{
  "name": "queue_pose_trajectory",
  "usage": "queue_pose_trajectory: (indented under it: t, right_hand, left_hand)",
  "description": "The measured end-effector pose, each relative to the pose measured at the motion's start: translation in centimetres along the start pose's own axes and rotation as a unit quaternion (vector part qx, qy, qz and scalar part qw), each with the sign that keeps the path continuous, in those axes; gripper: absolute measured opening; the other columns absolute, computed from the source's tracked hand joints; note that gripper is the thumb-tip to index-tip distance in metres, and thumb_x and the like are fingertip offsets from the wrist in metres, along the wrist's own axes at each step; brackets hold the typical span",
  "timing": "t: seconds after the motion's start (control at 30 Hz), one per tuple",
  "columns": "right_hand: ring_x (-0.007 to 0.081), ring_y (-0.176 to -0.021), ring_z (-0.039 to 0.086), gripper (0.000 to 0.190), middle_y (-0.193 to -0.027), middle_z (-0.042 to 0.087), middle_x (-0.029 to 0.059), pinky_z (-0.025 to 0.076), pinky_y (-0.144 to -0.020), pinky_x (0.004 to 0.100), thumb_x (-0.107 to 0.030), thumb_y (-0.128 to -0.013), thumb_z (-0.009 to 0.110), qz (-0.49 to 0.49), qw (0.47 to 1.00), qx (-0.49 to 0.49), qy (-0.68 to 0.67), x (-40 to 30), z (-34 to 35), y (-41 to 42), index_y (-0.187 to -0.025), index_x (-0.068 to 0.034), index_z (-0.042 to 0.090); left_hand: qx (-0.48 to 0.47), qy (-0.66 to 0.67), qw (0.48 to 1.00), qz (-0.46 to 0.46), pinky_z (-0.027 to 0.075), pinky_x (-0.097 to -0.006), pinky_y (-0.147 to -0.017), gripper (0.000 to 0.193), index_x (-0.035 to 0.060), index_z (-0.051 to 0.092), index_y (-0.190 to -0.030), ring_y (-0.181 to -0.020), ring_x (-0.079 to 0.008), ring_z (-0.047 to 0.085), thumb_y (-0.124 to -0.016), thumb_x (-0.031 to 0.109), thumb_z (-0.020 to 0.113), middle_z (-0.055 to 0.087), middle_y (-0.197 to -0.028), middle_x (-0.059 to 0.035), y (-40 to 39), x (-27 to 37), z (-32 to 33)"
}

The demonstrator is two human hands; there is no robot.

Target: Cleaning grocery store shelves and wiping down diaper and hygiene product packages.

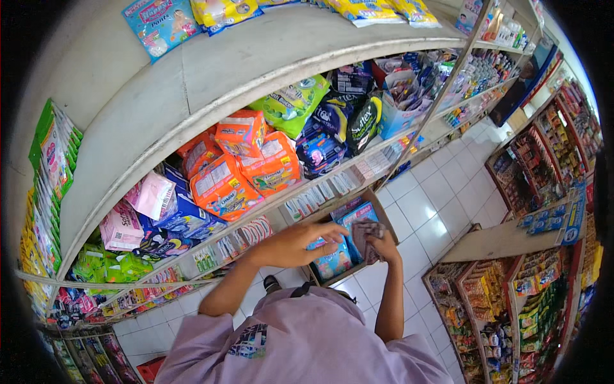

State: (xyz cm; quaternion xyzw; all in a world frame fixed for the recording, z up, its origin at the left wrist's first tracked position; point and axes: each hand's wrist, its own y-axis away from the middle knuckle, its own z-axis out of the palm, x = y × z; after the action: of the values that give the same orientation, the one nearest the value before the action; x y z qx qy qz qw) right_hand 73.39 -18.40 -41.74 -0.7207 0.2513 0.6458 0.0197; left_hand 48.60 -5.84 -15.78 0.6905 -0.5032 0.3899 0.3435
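My right hand [382, 245] grips a crumpled brown-grey cloth [368, 235] over an open cardboard box [386, 216]. My left hand [307, 242] is just left of it, fingers spread and slightly bent, with nothing seen in it. Below the hands, the box holds blue diaper packs [332, 263] and a blue-and-pink pack [360, 215], partly covered by the cloth and hand. In front of me is a shelf with orange Charm pad packs [225, 189], a green pack [293, 103] and dark Softex packs [364, 125].
The grey upper shelf [206, 72] curves across the view, with diaper packs [163, 26] on top. Toothpaste boxes [314, 196] line the lower shelf. A slanting metal post [439, 98] stands at the shelf front. Snack racks [484, 288] stand on the right, beyond the tiled floor [427, 211].
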Motion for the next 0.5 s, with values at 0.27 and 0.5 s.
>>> queue_pose_trajectory:
  t: [0.27,0.5]
  right_hand:
    - [0.0339,-0.084,0.061,0.041,-0.086,0.064,0.0189,0.047,-0.076,0.0385,-0.036,-0.067,0.063,-0.064,0.932,-0.176,0.310,11.4,8.7,-4.5,-0.092,-0.004,0.064]
    - [0.0403,-0.081,0.059,0.039,-0.084,0.060,0.0275,0.047,-0.073,0.0449,-0.030,-0.065,0.063,0.032,0.945,-0.002,0.326,12.1,13.0,-5.3,-0.077,0.007,0.061]
  left_hand:
    - [-0.135,0.111,0.980,-0.090,0.039,-0.0338,-0.091,0.043,0.0048,0.040,-0.124,-0.107,-0.0244,0.051,-0.091,0.031,0.044,0.054,-0.114,-0.0139,4.2,-7.0,8.7]
    - [-0.021,0.114,0.985,-0.130,0.037,-0.0336,-0.093,0.042,0.0050,0.040,-0.124,-0.109,-0.0239,0.050,-0.091,0.030,0.043,0.054,-0.114,-0.0140,6.6,-6.9,7.9]
